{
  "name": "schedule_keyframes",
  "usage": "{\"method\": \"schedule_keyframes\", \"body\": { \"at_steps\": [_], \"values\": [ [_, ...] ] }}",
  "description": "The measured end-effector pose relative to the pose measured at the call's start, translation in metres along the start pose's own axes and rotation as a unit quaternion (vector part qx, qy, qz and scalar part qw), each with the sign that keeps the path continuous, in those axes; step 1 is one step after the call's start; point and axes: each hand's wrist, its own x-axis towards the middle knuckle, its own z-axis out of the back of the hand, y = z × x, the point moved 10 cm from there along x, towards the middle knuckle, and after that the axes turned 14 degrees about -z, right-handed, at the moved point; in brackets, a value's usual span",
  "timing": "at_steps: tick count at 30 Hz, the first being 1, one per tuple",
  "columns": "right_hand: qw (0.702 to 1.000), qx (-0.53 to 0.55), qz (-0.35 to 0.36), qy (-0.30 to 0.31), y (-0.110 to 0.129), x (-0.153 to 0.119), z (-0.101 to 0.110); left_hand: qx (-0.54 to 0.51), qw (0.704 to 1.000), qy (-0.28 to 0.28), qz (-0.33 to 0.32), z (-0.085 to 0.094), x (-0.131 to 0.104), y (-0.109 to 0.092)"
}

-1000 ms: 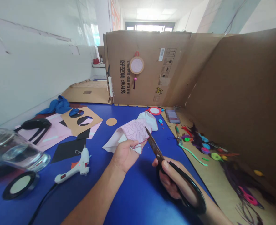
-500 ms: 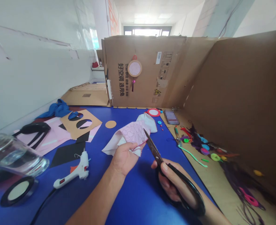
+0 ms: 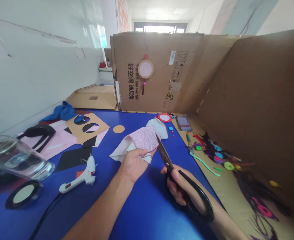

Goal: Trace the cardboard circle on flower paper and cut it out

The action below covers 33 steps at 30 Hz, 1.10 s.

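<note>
Both hands curl closed, left pinching pink cloth, right gripping black-handled scissors

The pale pink folded cloth is patterned with purplish curves; the metal scissors are handled in black.

Before a printed cardboard panel spreads a blue tabletop; left of the panel rises a glossy white wall, right of it plain cardboard, above it a bright window.
</note>
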Motion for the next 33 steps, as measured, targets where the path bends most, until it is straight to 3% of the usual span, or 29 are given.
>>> {"method": "schedule_keyframes", "body": {
  "at_steps": [5, 19, 33],
  "values": [
    [1.000, 0.008, -0.001, 0.011, -0.0014, 0.0030, 0.0008, 0.003, 1.000, -0.015, 0.009, 0.0035, -0.0001, 0.0024],
    [0.998, 0.045, -0.005, 0.038, -0.0021, 0.0012, -0.0026, -0.008, 1.000, 0.011, 0.010, 0.0005, -0.0018, 0.0041],
    [0.999, 0.024, -0.027, -0.010, -0.0022, -0.0023, 0.0015, -0.004, 1.000, 0.014, 0.019, -0.0005, -0.0024, 0.0055]
  ]
}}
